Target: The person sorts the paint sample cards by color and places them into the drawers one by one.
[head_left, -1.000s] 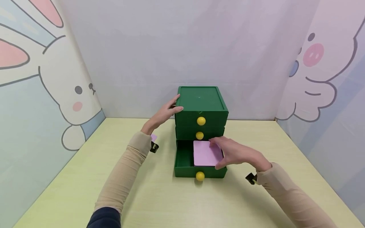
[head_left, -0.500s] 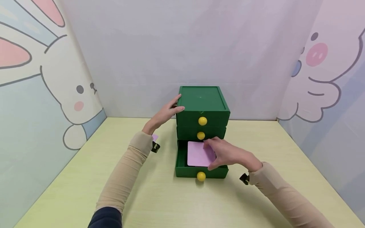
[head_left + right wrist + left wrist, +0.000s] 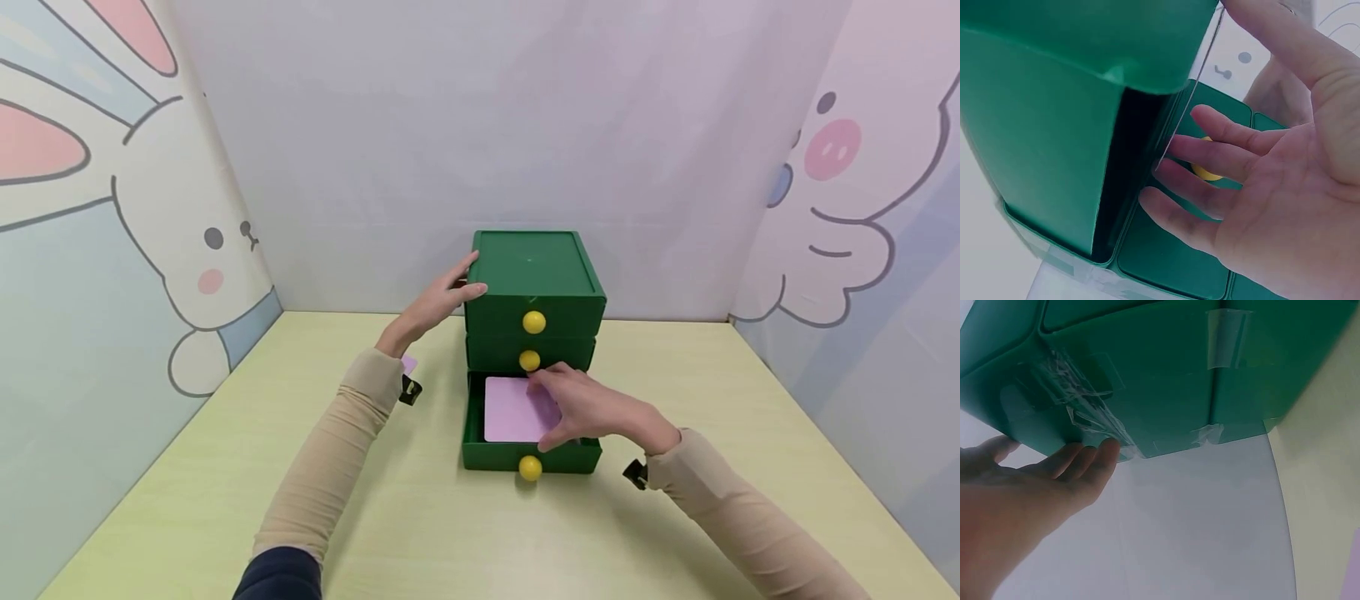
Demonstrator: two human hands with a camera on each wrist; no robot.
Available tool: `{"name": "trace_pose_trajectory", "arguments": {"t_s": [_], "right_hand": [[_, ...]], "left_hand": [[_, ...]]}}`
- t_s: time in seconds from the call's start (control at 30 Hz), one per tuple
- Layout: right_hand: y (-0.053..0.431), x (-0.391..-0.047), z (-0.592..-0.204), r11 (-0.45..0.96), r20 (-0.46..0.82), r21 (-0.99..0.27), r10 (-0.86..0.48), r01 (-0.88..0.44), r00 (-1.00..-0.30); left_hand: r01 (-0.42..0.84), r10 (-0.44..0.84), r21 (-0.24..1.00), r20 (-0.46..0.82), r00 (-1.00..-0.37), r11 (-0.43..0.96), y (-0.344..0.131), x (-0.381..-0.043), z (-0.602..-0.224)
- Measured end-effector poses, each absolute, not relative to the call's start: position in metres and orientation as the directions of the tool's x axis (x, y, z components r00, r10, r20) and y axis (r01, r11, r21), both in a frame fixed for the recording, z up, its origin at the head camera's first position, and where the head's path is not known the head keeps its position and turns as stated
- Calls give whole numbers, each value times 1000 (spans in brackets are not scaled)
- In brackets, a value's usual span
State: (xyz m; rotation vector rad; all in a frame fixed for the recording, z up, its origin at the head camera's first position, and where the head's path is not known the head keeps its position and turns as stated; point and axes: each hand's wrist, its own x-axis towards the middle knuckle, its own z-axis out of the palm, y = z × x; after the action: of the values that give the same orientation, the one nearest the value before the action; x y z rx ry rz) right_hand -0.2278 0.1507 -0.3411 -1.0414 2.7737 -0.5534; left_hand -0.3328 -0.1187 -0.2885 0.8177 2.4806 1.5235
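A green drawer cabinet (image 3: 534, 262) with round yellow knobs stands by the back wall. Its bottom drawer (image 3: 476, 425) is pulled out. My left hand (image 3: 431, 308) rests on the cabinet's upper left side, thumb at the front corner, fingers extended along the side. With thumb and fingers at opposite edges, my right hand (image 3: 588, 406) holds a thin pink square card (image 3: 513, 410) over the drawer. The right wrist view shows this card edge-on (image 3: 1189, 87). Whether it touches the drawer floor, I cannot tell.
Another pink piece (image 3: 408, 364) lies on the pale yellow table (image 3: 450, 533), partly hidden by my left wrist. Clear tape (image 3: 1229, 337) runs over the cabinet's side. Printed cartoon walls (image 3: 67, 317) enclose the table's left, back and right.
My right hand has moved left with the pink card, which now lies farther toward the drawer's left side. The left hand has stayed on the cabinet.
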Motion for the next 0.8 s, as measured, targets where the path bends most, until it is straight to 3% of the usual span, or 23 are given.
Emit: {"name": "trace_pose_trajectory", "arguments": {"t_s": [0.27, 0.43, 0.57, 0.63, 0.7, 0.8], "right_hand": [[164, -219, -326, 674, -23, -458, -661, -580, -750], [186, -221, -297, 511, 220, -570, -659, -643, -719], [201, -235, -277, 382, 500, -625, -473, -680, -726], [207, -245, -269, 361, 577, -646, -344, -672, -740], [213, -257, -264, 389, 584, -668, -255, -635, -771], [220, -277, -263, 462, 474, -714, -235, -526, -849]], "left_hand": [[386, 508, 857, 178, -843, 341, -117, -332, -288], [390, 508, 857, 183, -842, 337, -115, -333, -288], [373, 491, 859, 170, -854, 351, -118, -330, -289], [358, 467, 861, 165, -868, 362, -123, -331, -291], [346, 428, 849, 161, -889, 399, -131, -332, -293], [323, 345, 786, 149, -927, 528, -149, -337, -301]]}}
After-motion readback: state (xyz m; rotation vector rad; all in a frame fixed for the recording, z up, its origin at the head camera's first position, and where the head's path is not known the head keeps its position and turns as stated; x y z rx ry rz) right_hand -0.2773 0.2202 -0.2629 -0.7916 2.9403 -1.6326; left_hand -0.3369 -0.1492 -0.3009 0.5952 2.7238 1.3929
